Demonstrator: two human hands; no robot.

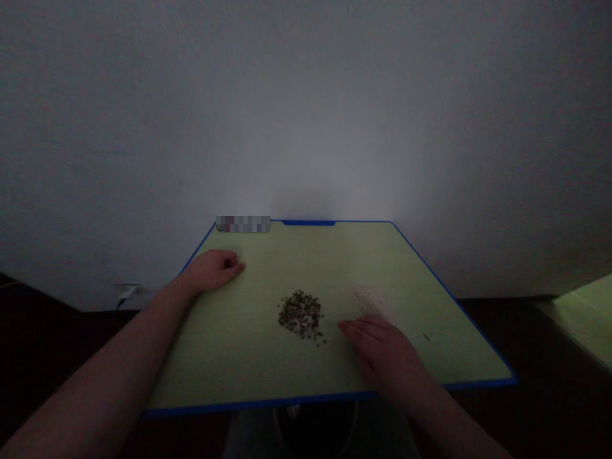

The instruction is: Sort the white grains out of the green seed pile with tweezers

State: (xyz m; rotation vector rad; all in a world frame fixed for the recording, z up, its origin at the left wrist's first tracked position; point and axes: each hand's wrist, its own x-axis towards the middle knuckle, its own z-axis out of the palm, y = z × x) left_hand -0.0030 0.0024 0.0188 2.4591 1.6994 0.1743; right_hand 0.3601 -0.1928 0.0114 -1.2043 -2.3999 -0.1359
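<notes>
A pile of small dark greenish-brown grains [300, 313], with a few pale specks among them, lies on the yellow-green tabletop [296, 376]. To its right is a thin spread of tiny pale grains [371, 299]. My right hand [382, 350] rests at the near edge of the pale grains, partly covering them. Its fingers are stretched out together and point left towards the dark pile, with a gap between. Over on the left side, my left hand [213, 269] lies on the table apart from both piles. Its fingers are curled in, and I see nothing held.
The tabletop has a blue rim [478, 384]. A small dark sliver [426, 336] lies right of my right hand. A blurred-out strip [243, 224] sits at the far left corner. Behind the table stands a grey wall [306, 115], with a white plug [127, 294] low on the left.
</notes>
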